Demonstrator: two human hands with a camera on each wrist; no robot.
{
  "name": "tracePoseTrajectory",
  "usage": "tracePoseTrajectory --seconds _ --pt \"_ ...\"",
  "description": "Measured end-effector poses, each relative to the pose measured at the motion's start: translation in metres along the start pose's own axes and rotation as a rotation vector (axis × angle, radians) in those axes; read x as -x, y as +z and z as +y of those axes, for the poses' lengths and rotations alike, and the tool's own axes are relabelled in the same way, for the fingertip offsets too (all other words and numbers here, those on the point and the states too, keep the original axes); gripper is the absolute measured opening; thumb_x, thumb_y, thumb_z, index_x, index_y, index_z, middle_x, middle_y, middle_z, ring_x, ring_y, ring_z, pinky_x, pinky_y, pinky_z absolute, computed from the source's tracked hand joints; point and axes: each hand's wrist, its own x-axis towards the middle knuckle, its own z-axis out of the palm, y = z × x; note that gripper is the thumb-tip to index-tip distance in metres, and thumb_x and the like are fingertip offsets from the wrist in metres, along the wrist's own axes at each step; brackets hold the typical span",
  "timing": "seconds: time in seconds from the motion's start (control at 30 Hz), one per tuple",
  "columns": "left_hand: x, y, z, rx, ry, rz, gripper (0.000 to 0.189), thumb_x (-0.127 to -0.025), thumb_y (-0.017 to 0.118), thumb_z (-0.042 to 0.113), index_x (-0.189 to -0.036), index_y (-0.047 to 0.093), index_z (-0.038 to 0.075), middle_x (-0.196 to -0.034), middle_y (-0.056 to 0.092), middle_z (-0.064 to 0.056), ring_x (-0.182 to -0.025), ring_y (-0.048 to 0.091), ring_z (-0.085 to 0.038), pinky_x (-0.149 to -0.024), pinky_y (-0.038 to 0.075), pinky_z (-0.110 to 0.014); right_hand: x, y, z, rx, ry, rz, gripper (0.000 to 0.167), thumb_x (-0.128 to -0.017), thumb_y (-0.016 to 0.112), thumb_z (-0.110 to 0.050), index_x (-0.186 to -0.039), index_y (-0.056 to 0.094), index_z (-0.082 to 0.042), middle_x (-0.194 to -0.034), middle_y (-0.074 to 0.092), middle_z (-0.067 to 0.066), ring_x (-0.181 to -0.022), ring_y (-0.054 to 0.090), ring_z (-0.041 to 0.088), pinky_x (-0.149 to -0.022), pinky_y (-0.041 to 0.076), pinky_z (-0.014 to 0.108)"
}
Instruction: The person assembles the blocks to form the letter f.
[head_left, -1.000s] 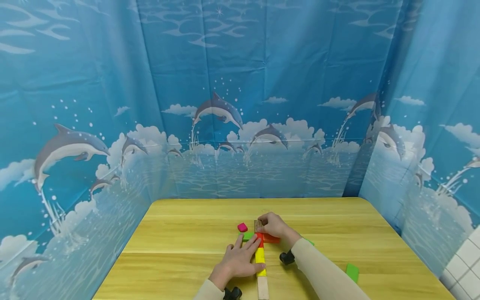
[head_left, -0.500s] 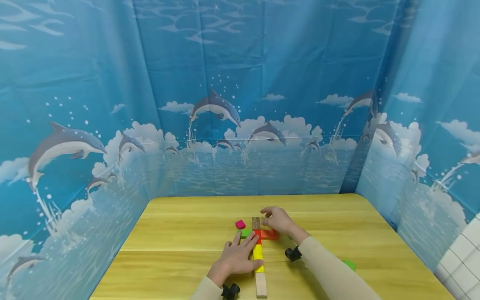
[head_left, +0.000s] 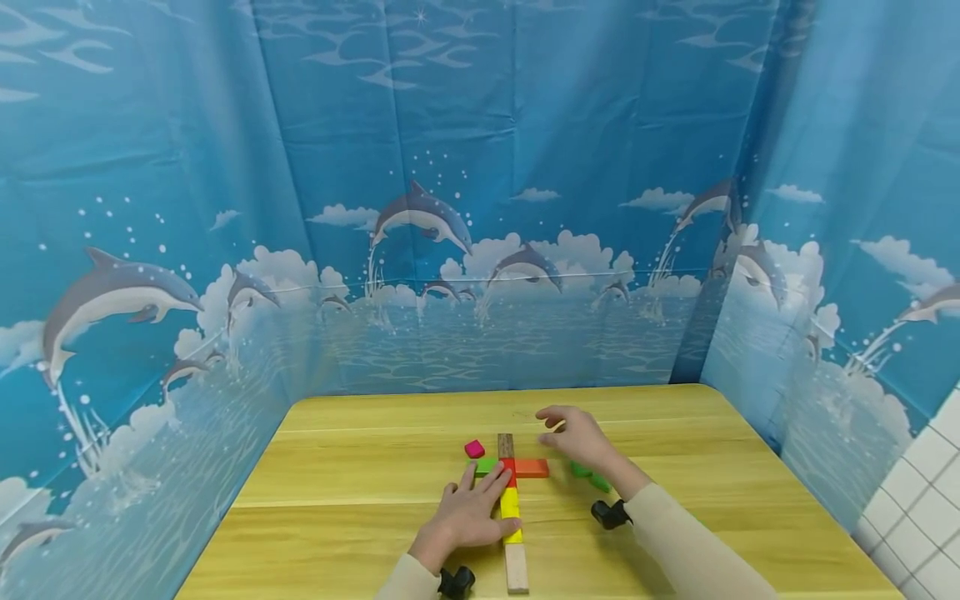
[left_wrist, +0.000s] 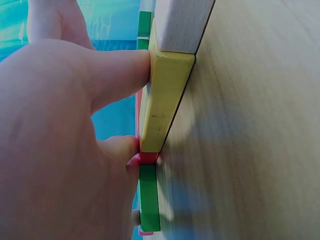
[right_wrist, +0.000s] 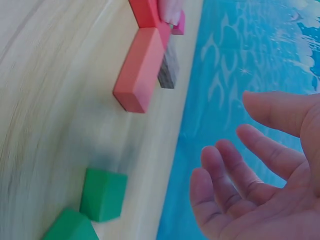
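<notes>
The left hand (head_left: pixel 468 518) lies flat, its grip open, fingers pressing the yellow wooden block (head_left: pixel 510 506) in the line on the light wooden bench (head_left: pixel 360 500). At two o'clock, the right hand (head_left: pixel 579 435) hovers, grip open and empty, near the orange rectangular block (head_left: pixel 531 468).

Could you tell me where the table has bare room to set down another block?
The table is bare left of the left hand, and along the far edge beyond the dark block. It is crowded around the block cross, the pink block, the green blocks and the right hand.
</notes>
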Motion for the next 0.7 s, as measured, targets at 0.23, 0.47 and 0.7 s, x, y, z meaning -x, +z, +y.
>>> tracePoseTrajectory --seconds 0.23,0.47,0.7 --pt "-0.001 0.002 -0.004 0.001 0.0 -0.003 0.083 -0.094 0.043 0.074 -0.162 0.02 0.033 -0.167 0.016 0.011 -0.153 0.006 -0.039 -0.109 0.021 -0.068 0.015 -0.018 -0.001 0.013 -0.026 0.017 0.035 -0.094 0.073 -0.013 -0.129 0.068 -0.015 -0.117 0.065 0.006 -0.098 0.064 0.024 -0.078 0.056 0.038" --pt "0.001 0.0 -0.001 -0.02 0.003 0.011 0.082 -0.095 0.046 0.07 -0.162 0.023 0.029 -0.167 0.019 0.008 -0.152 0.01 -0.04 -0.107 0.025 -0.067 0.034 -0.038 -0.002 -0.005 -0.035 0.053 0.037 -0.093 0.073 -0.013 -0.13 0.067 -0.014 -0.119 0.064 0.008 -0.098 0.063 0.026 -0.077 0.055 0.037" --pt "0.0 0.002 -0.003 -0.024 0.025 0.01 0.081 -0.096 0.045 0.069 -0.163 0.021 0.029 -0.167 0.017 0.008 -0.152 0.008 -0.041 -0.107 0.025 -0.067 0.056 -0.058 0.003 0.029 -0.072 0.08 0.041 -0.093 0.074 -0.014 -0.133 0.065 -0.011 -0.12 0.064 0.011 -0.101 0.063 0.029 -0.079 0.055 0.038"
